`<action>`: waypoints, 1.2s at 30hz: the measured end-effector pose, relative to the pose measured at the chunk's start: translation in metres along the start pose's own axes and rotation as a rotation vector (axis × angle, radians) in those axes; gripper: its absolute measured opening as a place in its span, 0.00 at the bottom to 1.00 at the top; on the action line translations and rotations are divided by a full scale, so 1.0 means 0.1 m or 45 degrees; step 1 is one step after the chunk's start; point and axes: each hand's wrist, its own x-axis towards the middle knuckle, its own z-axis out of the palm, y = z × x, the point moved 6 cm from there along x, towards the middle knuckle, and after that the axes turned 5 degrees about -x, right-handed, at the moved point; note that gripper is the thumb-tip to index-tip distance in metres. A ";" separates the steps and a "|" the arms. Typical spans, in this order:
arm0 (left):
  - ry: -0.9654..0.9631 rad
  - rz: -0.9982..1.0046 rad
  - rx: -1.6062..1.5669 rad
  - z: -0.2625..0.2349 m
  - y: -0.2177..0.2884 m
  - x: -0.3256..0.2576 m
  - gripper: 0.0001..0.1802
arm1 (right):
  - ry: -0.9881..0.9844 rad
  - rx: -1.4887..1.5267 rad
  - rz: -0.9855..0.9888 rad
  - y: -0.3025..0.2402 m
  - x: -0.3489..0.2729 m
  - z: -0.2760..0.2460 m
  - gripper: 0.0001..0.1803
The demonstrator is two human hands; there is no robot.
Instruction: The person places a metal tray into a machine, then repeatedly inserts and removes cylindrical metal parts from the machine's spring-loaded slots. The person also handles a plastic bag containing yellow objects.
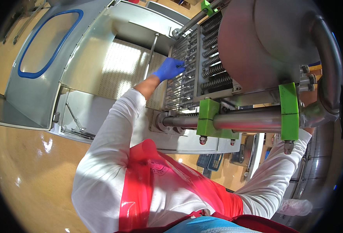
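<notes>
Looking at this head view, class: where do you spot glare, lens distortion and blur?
Head view: glare patches shine on the glossy tan floor; fisheye bends the steel machine edges toward a black rim; the left hand in its blue glove stays fairly sharp; the big round housing close up looks soft.

head-worn view, looking down, close
</notes>
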 end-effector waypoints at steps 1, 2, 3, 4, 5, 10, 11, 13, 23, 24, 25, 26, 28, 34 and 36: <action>0.052 0.028 0.023 -0.02 0.02 0.00 0.22 | 0.003 0.003 0.005 0.02 -0.01 0.02 0.13; 0.101 0.055 0.042 -0.03 0.03 0.01 0.21 | 0.011 0.003 0.007 0.02 0.00 0.01 0.13; 0.145 0.083 0.059 -0.01 0.04 -0.01 0.21 | 0.017 0.000 0.009 0.01 0.00 0.01 0.13; 0.176 0.065 0.072 -0.05 0.03 0.00 0.20 | 0.019 0.010 0.006 0.03 0.03 0.04 0.13; 0.204 0.048 0.083 -0.07 0.03 -0.02 0.19 | 0.019 0.019 0.004 0.06 0.05 0.06 0.13; 0.077 0.134 0.266 -0.12 0.24 0.02 0.15 | 0.050 0.010 0.018 0.09 0.02 0.04 0.12; 0.019 0.144 0.309 -0.13 0.23 0.07 0.15 | 0.053 0.009 0.019 0.10 0.01 0.03 0.12; -0.023 0.142 0.307 -0.12 0.21 0.07 0.15 | 0.066 0.002 0.023 0.11 -0.02 0.01 0.12; -0.069 0.055 0.104 -0.03 0.16 0.00 0.18 | 0.100 0.002 0.020 0.02 -0.12 -0.04 0.11; -0.031 -0.016 0.147 -0.28 0.11 0.01 0.18 | 0.025 0.074 -0.015 0.16 0.18 0.20 0.11; -0.045 0.024 0.179 -0.22 0.14 -0.02 0.18 | 0.045 0.060 -0.005 0.11 0.09 0.14 0.11; -0.058 0.064 0.210 -0.15 0.17 -0.03 0.18 | 0.067 0.040 0.001 0.05 0.00 0.09 0.11; -0.064 0.099 0.221 -0.09 0.19 -0.05 0.18 | 0.089 0.029 0.007 0.01 -0.09 0.01 0.10; -0.235 0.023 0.327 -0.18 0.20 0.07 0.19 | 0.086 0.066 -0.014 -0.02 -0.05 0.05 0.10; -0.031 0.173 0.263 -0.12 0.08 0.04 0.20 | 0.089 0.071 -0.014 -0.06 -0.08 0.07 0.10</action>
